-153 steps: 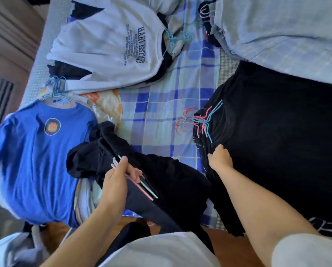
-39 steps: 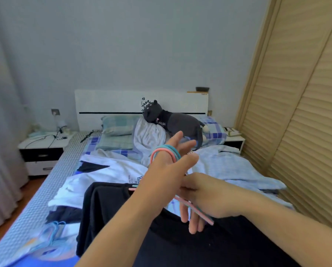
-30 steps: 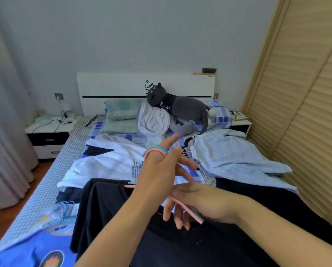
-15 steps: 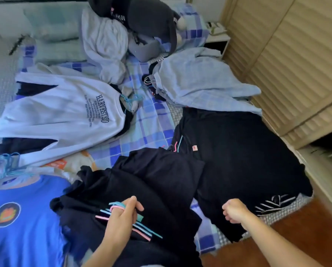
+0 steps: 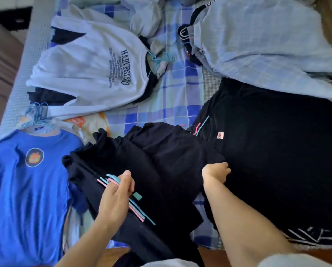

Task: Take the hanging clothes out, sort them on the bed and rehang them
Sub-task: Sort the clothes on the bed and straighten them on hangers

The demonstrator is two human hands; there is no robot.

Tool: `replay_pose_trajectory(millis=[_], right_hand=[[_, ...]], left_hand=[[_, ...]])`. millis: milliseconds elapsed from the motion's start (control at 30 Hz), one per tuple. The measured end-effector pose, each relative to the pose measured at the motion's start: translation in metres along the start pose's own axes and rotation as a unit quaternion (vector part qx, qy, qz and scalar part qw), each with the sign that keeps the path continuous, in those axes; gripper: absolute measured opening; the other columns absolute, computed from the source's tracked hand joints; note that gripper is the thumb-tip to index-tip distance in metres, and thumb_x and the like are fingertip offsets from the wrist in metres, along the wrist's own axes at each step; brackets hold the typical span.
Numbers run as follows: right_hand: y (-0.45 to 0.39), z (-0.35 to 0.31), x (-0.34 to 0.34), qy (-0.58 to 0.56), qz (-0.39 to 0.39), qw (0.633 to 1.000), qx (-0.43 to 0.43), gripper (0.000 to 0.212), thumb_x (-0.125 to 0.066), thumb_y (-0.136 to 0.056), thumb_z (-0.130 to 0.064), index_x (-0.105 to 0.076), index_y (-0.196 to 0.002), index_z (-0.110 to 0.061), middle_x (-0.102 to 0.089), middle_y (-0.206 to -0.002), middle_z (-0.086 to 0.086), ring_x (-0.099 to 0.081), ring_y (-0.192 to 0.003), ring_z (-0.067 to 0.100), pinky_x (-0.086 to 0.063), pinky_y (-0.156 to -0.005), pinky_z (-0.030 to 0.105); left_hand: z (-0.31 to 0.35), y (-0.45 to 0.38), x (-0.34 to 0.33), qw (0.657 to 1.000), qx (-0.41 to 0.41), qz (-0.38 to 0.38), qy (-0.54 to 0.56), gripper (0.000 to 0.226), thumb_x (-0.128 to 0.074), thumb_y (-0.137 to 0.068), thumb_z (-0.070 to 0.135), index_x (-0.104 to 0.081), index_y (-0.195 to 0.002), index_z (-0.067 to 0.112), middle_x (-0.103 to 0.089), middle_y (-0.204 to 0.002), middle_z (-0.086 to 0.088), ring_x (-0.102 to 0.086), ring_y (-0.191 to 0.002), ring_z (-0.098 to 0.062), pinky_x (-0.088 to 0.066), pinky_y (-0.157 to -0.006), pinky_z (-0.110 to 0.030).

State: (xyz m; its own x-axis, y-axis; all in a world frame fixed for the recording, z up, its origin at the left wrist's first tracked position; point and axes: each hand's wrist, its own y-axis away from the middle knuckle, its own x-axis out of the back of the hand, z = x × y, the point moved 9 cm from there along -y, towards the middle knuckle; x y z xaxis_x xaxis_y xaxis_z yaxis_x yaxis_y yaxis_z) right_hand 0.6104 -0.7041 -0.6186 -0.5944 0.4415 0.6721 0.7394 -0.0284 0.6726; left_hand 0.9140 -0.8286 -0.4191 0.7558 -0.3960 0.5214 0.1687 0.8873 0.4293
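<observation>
Ideally, left hand (image 5: 116, 197) grips hangers (image 5: 122, 197) firmly; right hand's (image 5: 216, 171) fingers pinch black garment (image 5: 161, 157), smoothing it flat.

1. Blue shirt (image 5: 24, 189): left side cut off by frame edge.
2. Right hand (image 5: 216, 171): fingertips buried in black fabric.
3. Hangers (image 5: 122, 197): middle hidden under left hand (image 5: 116, 197).
4. Sweatshirt (image 5: 88, 68) small print unreadable.

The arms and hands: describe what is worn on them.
Both forearms are bare to the lower frame edge. The left hand and right hand show no rings, watch or gloves. A pale sleeve edge shows at the right arm's base.
</observation>
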Motion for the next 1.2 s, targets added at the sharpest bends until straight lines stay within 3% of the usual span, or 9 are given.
replay_pose_trajectory(millis=[100,167,233,300,367,433,633,867,1200], right_hand=[[0.062,-0.042,-0.059,0.097,-0.114,0.959,0.243,0.038,-0.047,-0.091,0.000,-0.064,-0.123,-0.013,-0.053,-0.125,0.010,-0.061,-0.105,0.039,-0.048,-0.090,0.040],[0.130,-0.028,-0.127,0.172,-0.419,0.830,0.325,0.043,-0.047,-0.090,0.006,-0.069,-0.122,-0.012,-0.063,-0.116,0.006,-0.067,-0.099,0.025,-0.051,-0.084,0.025],[0.175,-0.007,-0.139,0.192,-0.585,0.718,0.325,0.045,-0.044,-0.090,0.012,-0.068,-0.123,-0.007,-0.067,-0.109,0.002,-0.065,-0.090,0.006,-0.047,-0.078,0.011],[0.143,-0.018,-0.127,0.128,-0.503,0.796,0.312,0.041,-0.043,-0.091,0.011,-0.070,-0.118,-0.004,-0.066,-0.103,0.003,-0.062,-0.081,0.003,-0.048,-0.079,0.016],[0.076,-0.035,-0.090,0.136,-0.285,0.893,0.321,0.034,-0.045,-0.092,0.000,-0.071,-0.111,-0.010,-0.065,-0.106,0.002,-0.064,-0.088,0.019,-0.050,-0.084,0.032],[0.032,-0.044,-0.053,0.210,-0.138,0.903,0.348,0.030,-0.048,-0.090,-0.006,-0.067,-0.112,-0.015,-0.059,-0.115,0.005,-0.062,-0.099,0.032,-0.050,-0.086,0.038],[-0.005,-0.063,-0.008,0.195,0.045,0.880,0.431,0.007,-0.055,-0.091,-0.009,-0.052,-0.095,-0.014,-0.054,-0.102,0.009,-0.061,-0.084,0.034,-0.044,-0.061,0.037],[-0.011,-0.029,-0.049,0.322,-0.027,0.882,0.342,0.046,-0.065,-0.093,-0.018,-0.038,-0.128,-0.007,-0.059,-0.121,0.019,-0.063,-0.104,0.036,-0.052,-0.076,0.039],[-0.002,-0.015,0.024,0.133,-0.061,0.945,0.291,0.025,-0.053,-0.098,-0.008,-0.053,-0.123,-0.013,-0.058,-0.119,0.006,-0.060,-0.107,0.028,-0.046,-0.078,0.033]], left_hand=[[-0.015,-0.001,0.006,1.000,0.015,0.016,0.003,0.056,-0.035,-0.107,0.044,-0.041,-0.067,0.005,-0.037,-0.064,-0.002,-0.034,-0.060,-0.015,-0.031,-0.064,-0.039],[-0.020,0.000,0.009,0.999,0.025,0.029,-0.001,0.057,-0.034,-0.103,0.049,-0.043,-0.067,0.006,-0.039,-0.064,-0.002,-0.036,-0.061,-0.016,-0.033,-0.065,-0.041],[-0.021,0.000,0.010,0.998,0.038,0.041,0.000,0.056,-0.035,-0.104,0.048,-0.043,-0.065,0.009,-0.039,-0.063,-0.001,-0.036,-0.060,-0.015,-0.033,-0.066,-0.041],[-0.020,0.001,0.008,0.998,0.044,0.037,0.002,0.055,-0.035,-0.108,0.043,-0.042,-0.065,0.008,-0.037,-0.063,-0.001,-0.034,-0.060,-0.015,-0.032,-0.066,-0.040],[-0.017,0.003,0.003,0.999,0.044,0.027,0.000,0.055,-0.035,-0.109,0.041,-0.041,-0.066,0.007,-0.036,-0.063,-0.001,-0.033,-0.059,-0.014,-0.031,-0.065,-0.039],[-0.012,0.004,0.000,0.999,0.042,0.024,-0.004,0.054,-0.035,-0.109,0.040,-0.040,-0.064,0.009,-0.035,-0.062,0.001,-0.032,-0.057,-0.012,-0.030,-0.064,-0.038],[-0.017,0.005,-0.002,0.999,0.040,0.031,-0.002,0.054,-0.035,-0.109,0.039,-0.042,-0.063,0.010,-0.035,-0.062,0.000,-0.033,-0.058,-0.013,-0.031,-0.064,-0.037],[-0.025,0.008,0.001,0.998,0.047,0.040,-0.006,0.053,-0.035,-0.108,0.041,-0.042,-0.065,0.009,-0.036,-0.063,-0.001,-0.034,-0.060,-0.014,-0.032,-0.065,-0.037],[-0.021,0.007,0.001,1.000,0.017,0.003,0.026,0.053,-0.037,-0.108,0.039,-0.043,-0.062,0.013,-0.034,-0.060,0.003,-0.032,-0.057,-0.012,-0.030,-0.062,-0.037]])
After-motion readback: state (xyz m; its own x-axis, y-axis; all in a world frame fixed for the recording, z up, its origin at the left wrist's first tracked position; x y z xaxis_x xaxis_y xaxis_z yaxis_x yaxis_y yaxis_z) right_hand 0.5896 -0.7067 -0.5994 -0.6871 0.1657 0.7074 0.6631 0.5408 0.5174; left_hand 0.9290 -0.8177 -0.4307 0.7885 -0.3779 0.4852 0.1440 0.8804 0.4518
